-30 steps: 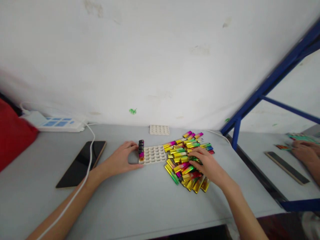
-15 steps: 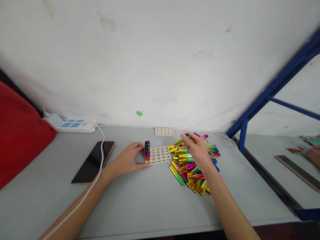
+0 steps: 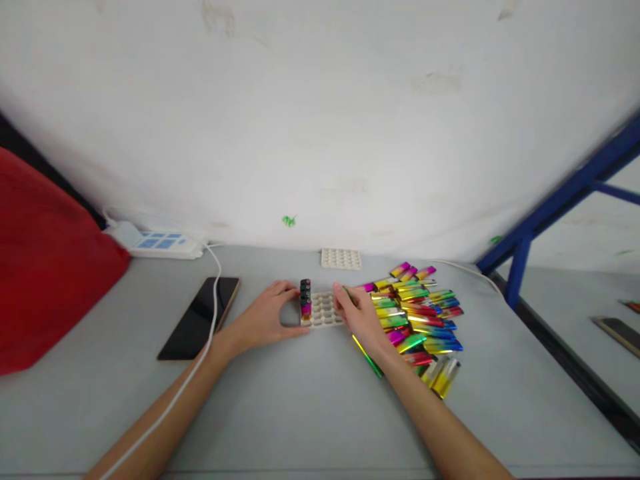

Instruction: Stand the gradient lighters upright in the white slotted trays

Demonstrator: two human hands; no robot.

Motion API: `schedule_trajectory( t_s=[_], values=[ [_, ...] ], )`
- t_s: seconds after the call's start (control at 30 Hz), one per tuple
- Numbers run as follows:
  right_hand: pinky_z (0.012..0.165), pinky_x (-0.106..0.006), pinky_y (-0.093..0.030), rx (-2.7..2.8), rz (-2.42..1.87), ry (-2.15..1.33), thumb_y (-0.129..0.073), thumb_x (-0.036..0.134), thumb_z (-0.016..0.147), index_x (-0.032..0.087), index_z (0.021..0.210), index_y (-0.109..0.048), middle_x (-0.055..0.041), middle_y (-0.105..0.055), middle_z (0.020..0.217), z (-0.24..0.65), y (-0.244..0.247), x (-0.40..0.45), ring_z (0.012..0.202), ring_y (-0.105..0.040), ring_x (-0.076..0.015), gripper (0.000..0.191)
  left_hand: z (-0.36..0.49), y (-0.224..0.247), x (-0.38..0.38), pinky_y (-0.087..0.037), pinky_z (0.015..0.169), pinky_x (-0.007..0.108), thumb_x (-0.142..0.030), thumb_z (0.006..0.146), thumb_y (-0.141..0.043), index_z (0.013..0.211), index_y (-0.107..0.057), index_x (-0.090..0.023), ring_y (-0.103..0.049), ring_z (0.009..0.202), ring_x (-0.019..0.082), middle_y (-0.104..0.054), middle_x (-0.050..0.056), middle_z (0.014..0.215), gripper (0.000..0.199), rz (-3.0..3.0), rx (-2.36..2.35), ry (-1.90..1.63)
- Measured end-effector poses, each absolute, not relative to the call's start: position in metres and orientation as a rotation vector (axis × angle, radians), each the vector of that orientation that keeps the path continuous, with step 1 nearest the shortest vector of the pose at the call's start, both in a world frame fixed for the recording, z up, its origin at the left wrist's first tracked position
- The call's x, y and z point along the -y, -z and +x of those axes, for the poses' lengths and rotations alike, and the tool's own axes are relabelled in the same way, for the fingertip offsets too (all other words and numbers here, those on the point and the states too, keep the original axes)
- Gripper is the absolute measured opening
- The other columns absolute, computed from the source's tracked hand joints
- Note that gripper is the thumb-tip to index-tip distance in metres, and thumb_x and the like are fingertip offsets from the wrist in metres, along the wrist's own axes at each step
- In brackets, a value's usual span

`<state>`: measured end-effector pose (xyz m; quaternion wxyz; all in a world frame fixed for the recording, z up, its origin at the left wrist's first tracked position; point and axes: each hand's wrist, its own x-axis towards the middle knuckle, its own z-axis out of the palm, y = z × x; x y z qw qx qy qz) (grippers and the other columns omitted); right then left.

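A pale tray (image 3: 325, 312) with rows of oval holes lies in front of me. Along its left end stands a row of lighters (image 3: 306, 310) with black tops, the nearest one purple and gold. My left hand (image 3: 267, 315) spans that end, thumb at the near corner and fingers by the far lighters, holding the tray steady. Over the tray's right side, my right hand (image 3: 357, 313) pinches a lighter (image 3: 346, 291), of which only a dark green bit shows. To the right spreads a pile of shiny multicoloured lighters (image 3: 415, 310), partly behind my right hand.
A second holed tray (image 3: 341, 259) lies near the wall. A black phone (image 3: 200, 320) is left of my hand, a white cable (image 3: 216, 300) crossing it from the power strip (image 3: 165, 245). Red cloth (image 3: 50, 267) is far left; a blue metal frame (image 3: 560, 207) stands right.
My right hand has come left from above the pile to the tray, carrying a lighter. My left hand keeps its place at the tray's left end. The view has shifted slightly.
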<state>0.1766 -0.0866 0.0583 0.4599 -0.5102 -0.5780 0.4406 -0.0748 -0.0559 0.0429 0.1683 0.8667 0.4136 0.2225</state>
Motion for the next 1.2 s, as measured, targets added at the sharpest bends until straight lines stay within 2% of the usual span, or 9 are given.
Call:
schedule_trajectory(
  t_s=[0.1, 0.3, 0.4, 0.5, 0.63, 0.73, 0.9, 1.1, 1.2],
  values=[
    [0.059, -0.03, -0.026, 1.472, -1.383, -0.83, -0.055, 0.068, 0.093, 0.025, 0.056, -0.044, 0.0037, -0.037, 0.057, 0.174, -0.066, 0.091, 0.061, -0.039, -0.0138, 0.058, -0.075, -0.043, 0.055, -0.055, 0.119, 0.048, -0.06, 0.083, -0.091, 0.125, -0.075, -0.022, -0.068, 0.13, 0.036, -0.073, 0.012, 0.136, 0.059, 2.462, -1.179, -0.619],
    [0.057, -0.031, -0.02, 1.48, -1.415, -0.768, -0.051, 0.057, 0.083, 0.028, 0.056, -0.034, 0.0048, -0.03, 0.058, 0.172, -0.07, 0.092, 0.058, -0.033, -0.0121, 0.043, -0.076, -0.04, 0.054, -0.054, 0.121, 0.049, -0.061, 0.083, -0.091, 0.129, -0.074, -0.021, -0.067, 0.132, 0.036, -0.071, 0.013, 0.138, 0.063, 2.453, -1.186, -0.607],
    [0.057, -0.03, -0.023, 1.518, -1.381, -0.717, -0.053, 0.056, 0.09, 0.028, 0.059, -0.037, 0.0052, -0.035, 0.057, 0.175, -0.068, 0.091, 0.058, -0.038, -0.0131, 0.045, -0.075, -0.042, 0.055, -0.055, 0.12, 0.048, -0.06, 0.083, -0.091, 0.126, -0.074, -0.022, -0.067, 0.131, 0.036, -0.072, 0.012, 0.137, 0.06, 2.463, -1.177, -0.618],
    [0.059, -0.029, -0.031, 1.594, -1.32, -0.739, -0.052, 0.061, 0.103, 0.026, 0.07, -0.049, 0.0056, -0.046, 0.059, 0.179, -0.068, 0.091, 0.059, -0.047, -0.0149, 0.048, -0.074, -0.045, 0.057, -0.056, 0.118, 0.047, -0.055, 0.083, -0.093, 0.124, -0.075, -0.022, -0.068, 0.128, 0.035, -0.073, 0.011, 0.133, 0.056, 2.467, -1.173, -0.621],
    [0.071, -0.031, -0.046, 1.785, -1.191, -0.7, -0.041, 0.055, 0.117, 0.025, 0.088, -0.059, 0.0, -0.065, 0.075, 0.181, -0.069, 0.094, 0.073, -0.064, -0.0196, 0.045, -0.073, -0.047, 0.059, -0.056, 0.116, 0.047, -0.053, 0.08, -0.096, 0.122, -0.075, -0.022, -0.069, 0.126, 0.035, -0.073, 0.011, 0.131, 0.057, 2.449, -1.184, -0.63],
    [0.079, -0.032, -0.049, 1.961, -1.141, -0.489, -0.042, 0.054, 0.119, 0.026, 0.085, -0.059, -0.0057, -0.071, 0.089, 0.181, -0.068, 0.097, 0.086, -0.067, -0.0227, 0.047, -0.073, -0.046, 0.059, -0.055, 0.117, 0.047, -0.053, 0.079, -0.098, 0.123, -0.075, -0.022, -0.068, 0.126, 0.034, -0.073, 0.011, 0.129, 0.058, 2.431, -1.18, -0.628],
    [0.069, -0.03, -0.044, 2.102, -1.213, -0.492, -0.051, 0.047, 0.12, 0.025, 0.09, -0.061, -0.0022, -0.072, 0.077, 0.178, -0.059, 0.099, 0.072, -0.069, -0.0215, 0.038, -0.074, -0.044, 0.058, -0.054, 0.118, 0.047, -0.056, 0.081, -0.096, 0.125, -0.075, -0.023, -0.068, 0.126, 0.033, -0.072, 0.011, 0.131, 0.059, 2.407, -1.159, -0.646],
    [0.078, -0.03, -0.051, 2.255, -1.199, -0.512, -0.062, 0.035, 0.117, 0.022, 0.109, -0.069, -0.0069, -0.083, 0.097, 0.178, -0.057, 0.099, 0.091, -0.08, -0.0247, 0.017, -0.073, -0.045, 0.056, -0.055, 0.117, 0.047, -0.059, 0.081, -0.094, 0.122, -0.076, -0.023, -0.068, 0.125, 0.033, -0.073, 0.01, 0.129, 0.058, 2.399, -1.153, -0.641],
    [0.083, -0.033, -0.054, 2.38, -1.223, -0.403, -0.064, 0.038, 0.116, 0.02, 0.114, -0.071, -0.0113, -0.084, 0.106, 0.173, -0.061, 0.102, 0.099, -0.08, -0.0277, 0.019, -0.073, -0.047, 0.057, -0.055, 0.117, 0.047, -0.058, 0.083, -0.092, 0.122, -0.075, -0.022, -0.068, 0.125, 0.033, -0.073, 0.01, 0.128, 0.055, 2.399, -1.155, -0.636]
  ],
)
